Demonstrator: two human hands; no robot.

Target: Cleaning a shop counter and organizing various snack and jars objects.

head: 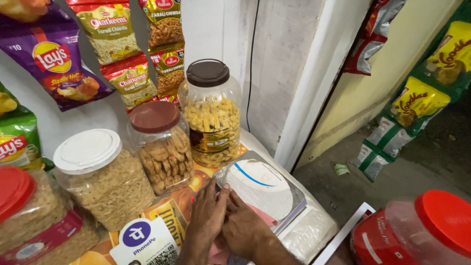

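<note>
My left hand [208,213] lies flat with its fingers together, fingertips against the near edge of a grey weighing scale [267,189] that has a round white platter under clear plastic. My right hand [245,226] sits just right of it, its fingertips tucked under the left hand and hidden. A thin pink sheet [262,215] shows beneath both hands along the scale's front edge. Whether either hand grips it is not visible.
Several clear snack jars stand on the counter: a brown-lidded one of yellow chips [211,113], one of biscuits [161,147], a white-lidded one [100,176] and red-lidded ones [29,216] [417,230]. Snack packets [54,59] hang on the wall. A payment code card [144,243] stands nearby.
</note>
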